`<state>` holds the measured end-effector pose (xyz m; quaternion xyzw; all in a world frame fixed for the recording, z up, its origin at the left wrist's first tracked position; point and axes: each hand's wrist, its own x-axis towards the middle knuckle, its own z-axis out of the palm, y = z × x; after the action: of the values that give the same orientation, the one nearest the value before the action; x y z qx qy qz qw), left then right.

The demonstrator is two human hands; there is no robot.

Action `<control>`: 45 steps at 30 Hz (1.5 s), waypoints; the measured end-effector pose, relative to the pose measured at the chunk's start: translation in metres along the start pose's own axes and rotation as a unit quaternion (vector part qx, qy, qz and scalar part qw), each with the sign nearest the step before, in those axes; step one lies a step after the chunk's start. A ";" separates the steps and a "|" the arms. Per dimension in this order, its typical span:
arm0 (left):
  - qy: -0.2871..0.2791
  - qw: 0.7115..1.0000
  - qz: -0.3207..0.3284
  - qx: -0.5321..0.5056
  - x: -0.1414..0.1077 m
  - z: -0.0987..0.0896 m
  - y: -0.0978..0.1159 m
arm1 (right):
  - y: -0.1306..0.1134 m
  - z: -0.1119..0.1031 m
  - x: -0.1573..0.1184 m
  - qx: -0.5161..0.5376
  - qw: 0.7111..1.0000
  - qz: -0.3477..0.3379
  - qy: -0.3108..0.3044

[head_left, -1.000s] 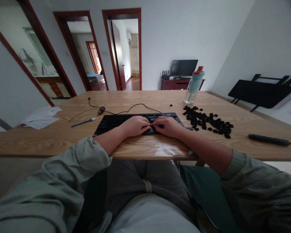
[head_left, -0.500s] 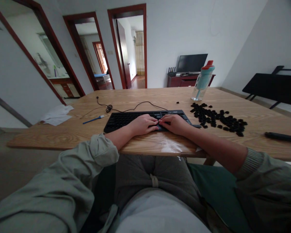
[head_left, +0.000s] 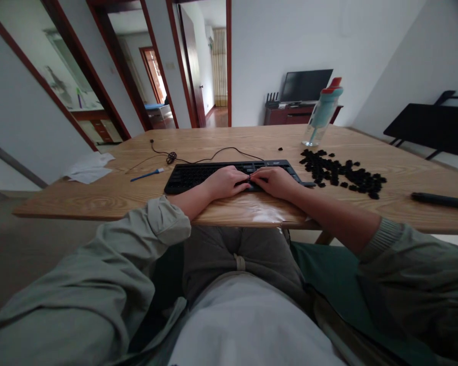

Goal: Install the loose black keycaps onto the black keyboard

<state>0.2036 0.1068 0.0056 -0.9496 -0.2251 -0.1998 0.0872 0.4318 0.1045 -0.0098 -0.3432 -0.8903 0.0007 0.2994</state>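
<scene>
A black keyboard [head_left: 187, 175] lies near the front edge of the wooden table, its cord running off behind. My left hand [head_left: 229, 182] rests over its middle, fingers bent and close together, thumb low by the front edge. From the right, my right hand [head_left: 277, 182] meets it, with thumb and forefinger pinched down at the keys. The fingertips of both hands nearly touch; what lies between them is too small to make out. To the right spreads a loose pile of black keycaps [head_left: 328, 170]. A thin dark tool [head_left: 308, 184] lies beside the keyboard's right end.
Behind the pile stands a clear bottle [head_left: 322, 114] with a red and teal lid. A blue brush [head_left: 147, 175] and white paper [head_left: 89, 168] are on the left. The cord [head_left: 171, 157] is bunched behind the keyboard. At the right edge lies a black rod-like object [head_left: 442, 200].
The view has tipped slightly down, so the table and hands sit higher in the picture. Both hands stay at the same spot on the keyboard, with hardly any finger movement.
</scene>
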 end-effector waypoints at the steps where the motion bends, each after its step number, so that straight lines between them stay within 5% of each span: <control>1: 0.012 1.000 -0.010 0.010 -0.001 0.000 0.000 | -0.002 -0.001 0.000 -0.006 1.000 0.002 0.004; 5: 0.044 0.998 -0.033 0.027 -0.005 -0.003 0.001 | -0.006 -0.005 -0.002 -0.046 0.999 0.010 0.019; 25: -0.007 0.999 -0.006 0.038 -0.002 -0.011 0.000 | -0.008 -0.014 -0.001 -0.077 0.996 -0.018 -0.034; 45: 0.011 0.998 -0.028 0.059 -0.003 -0.020 0.005 | -0.010 -0.018 -0.003 -0.087 0.995 -0.013 -0.036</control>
<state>0.1968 0.0960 0.0217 -0.9338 -0.2621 -0.1989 0.1403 0.4370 0.0911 0.0058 -0.3559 -0.9017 -0.0687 0.2357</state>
